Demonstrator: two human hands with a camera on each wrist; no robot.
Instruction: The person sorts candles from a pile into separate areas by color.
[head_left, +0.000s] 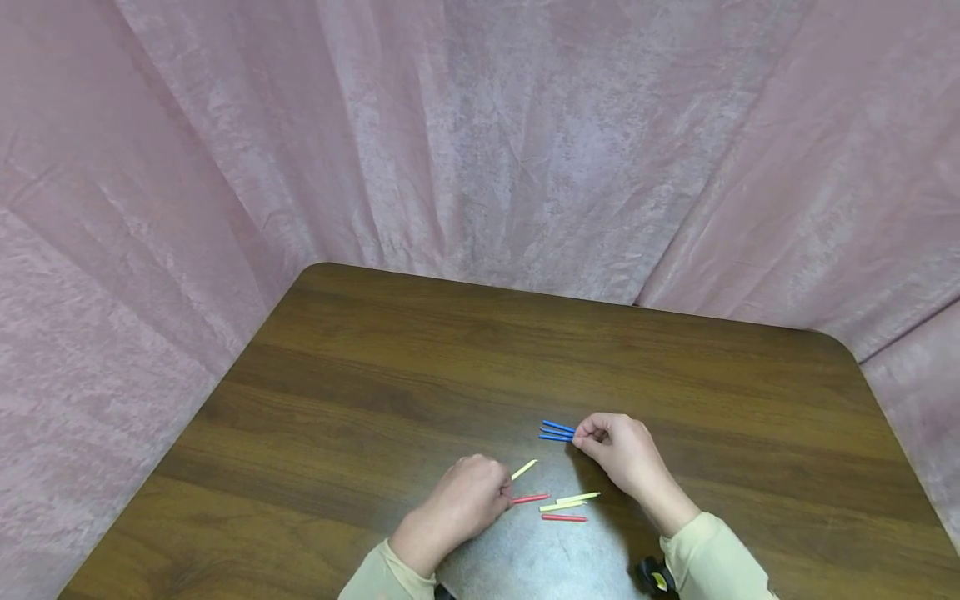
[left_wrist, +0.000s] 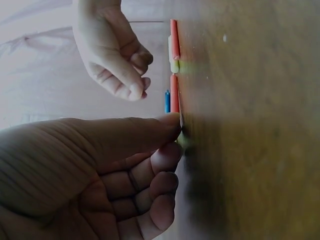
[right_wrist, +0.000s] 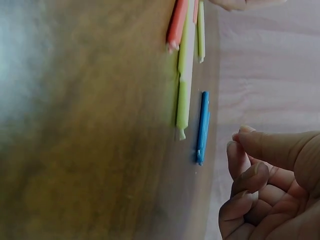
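Note:
My left hand (head_left: pixel 463 497) pinches the near end of a red candle (head_left: pixel 532 498) between thumb and forefinger, low over the table. A yellow candle (head_left: pixel 524 469) lies just beyond those fingers, its lower end hidden by them. Three thin blue candles (head_left: pixel 557 432) lie side by side farther back. Over their right ends is my right hand (head_left: pixel 624 454), fingers curled and thumb tip against the forefinger. The right wrist view shows a gap between these fingertips (right_wrist: pixel 245 131) and the blue candles (right_wrist: pixel 202 129), with nothing held.
Between the hands, two yellow candles (head_left: pixel 576 499) lie overlapping, with another red candle (head_left: pixel 564 518) in front of them. All rest on a brown wood-grain table (head_left: pixel 360 375) with rounded far corners. Pink curtains (head_left: pixel 525 150) hang behind it. A black device (head_left: pixel 655 575) sits at the right wrist.

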